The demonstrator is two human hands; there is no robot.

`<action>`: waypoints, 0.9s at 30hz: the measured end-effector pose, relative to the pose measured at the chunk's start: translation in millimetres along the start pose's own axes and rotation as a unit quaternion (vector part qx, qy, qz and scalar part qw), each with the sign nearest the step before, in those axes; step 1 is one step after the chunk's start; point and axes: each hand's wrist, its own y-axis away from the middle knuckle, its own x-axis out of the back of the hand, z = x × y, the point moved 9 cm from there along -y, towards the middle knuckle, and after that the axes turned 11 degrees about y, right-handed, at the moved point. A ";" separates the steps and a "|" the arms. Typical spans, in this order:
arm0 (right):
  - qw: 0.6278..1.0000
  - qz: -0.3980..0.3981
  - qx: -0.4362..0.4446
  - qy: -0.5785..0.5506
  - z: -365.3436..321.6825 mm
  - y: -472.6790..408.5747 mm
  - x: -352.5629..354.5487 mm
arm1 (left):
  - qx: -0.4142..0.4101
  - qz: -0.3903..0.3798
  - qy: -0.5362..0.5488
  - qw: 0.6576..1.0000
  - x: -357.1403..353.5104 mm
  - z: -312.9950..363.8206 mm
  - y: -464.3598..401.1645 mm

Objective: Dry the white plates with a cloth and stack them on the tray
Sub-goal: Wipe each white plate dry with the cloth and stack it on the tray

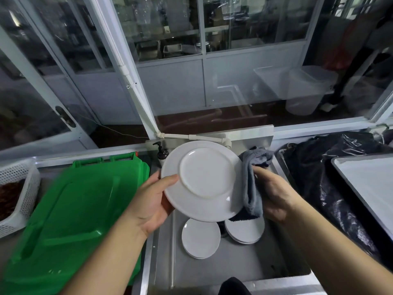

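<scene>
One plate [204, 179] in hand, one cloth [253, 184], two stacks [201, 238] below.

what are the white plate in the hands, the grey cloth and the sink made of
Round white plate: likely glazed ceramic, given its glossy highlights and raised foot ring. Grey cloth: soft, napped fabric, perhaps microfibre, draping in folds. Sink: looks like brushed stainless steel, matte grey with a dull sheen.

left fingers [158, 174] behind plate [202, 179], tray [370, 186] cropped
</scene>
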 end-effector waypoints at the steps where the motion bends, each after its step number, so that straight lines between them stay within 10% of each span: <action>1: 0.999 0.021 0.012 0.030 0.0 -1.2 3.1 | 0.007 0.002 -0.003 1.000 -1.1 -1.9 0.8; 27: 0.982 0.146 0.086 0.078 -16.8 -7.9 15.4 | -0.106 -0.027 -0.116 0.987 -46.9 5.8 22.2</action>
